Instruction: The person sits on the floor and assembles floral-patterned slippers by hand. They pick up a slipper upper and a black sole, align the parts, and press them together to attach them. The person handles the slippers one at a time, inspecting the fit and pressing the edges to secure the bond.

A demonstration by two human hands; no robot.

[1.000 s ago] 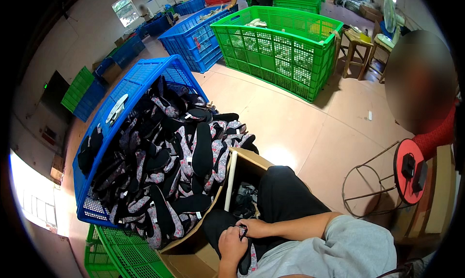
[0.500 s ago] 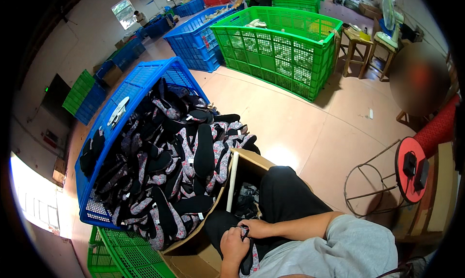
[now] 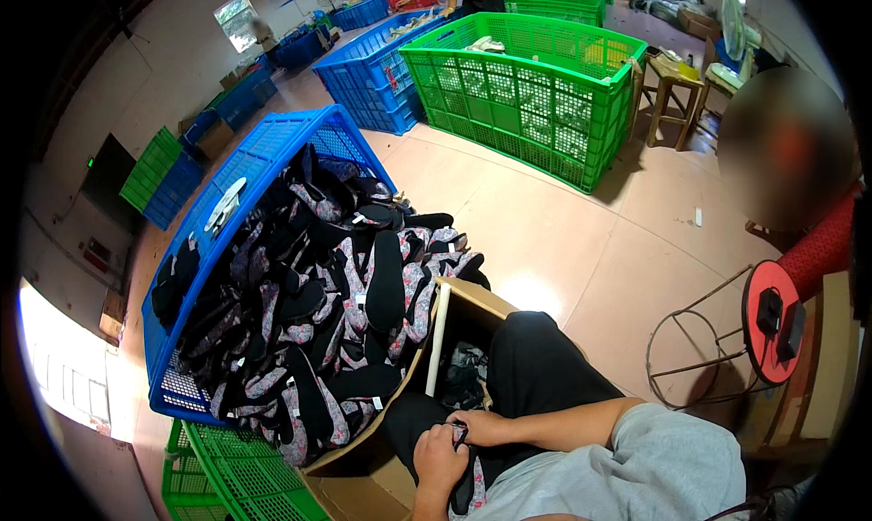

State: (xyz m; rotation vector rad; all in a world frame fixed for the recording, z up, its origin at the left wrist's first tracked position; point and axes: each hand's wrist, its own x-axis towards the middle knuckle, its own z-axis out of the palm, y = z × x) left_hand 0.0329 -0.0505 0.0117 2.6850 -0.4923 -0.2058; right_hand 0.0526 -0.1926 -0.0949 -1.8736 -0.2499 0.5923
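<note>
In my lap lies a floral cloth shoe with black parts, partly covered by my hands. My left hand is closed around its upper end, fingers curled. My right hand grips the same end from the other side, its fingertips bent close to the left ones. What exactly the fingertips pinch is hidden. Left of my knees, a big heap of similar floral and black cloth shoes, some with small white tags, spills out of a tilted blue crate.
A cardboard box with a pale tube stands at my knees. Green crates lie under the blue one. Ahead is a large green crate. A red round stool holds black devices at right. A blurred person is nearby.
The view has shifted slightly. Both hands keep their hold on the shoe with hardly any movement. At the far end, a person beside the crates has shifted an arm.
</note>
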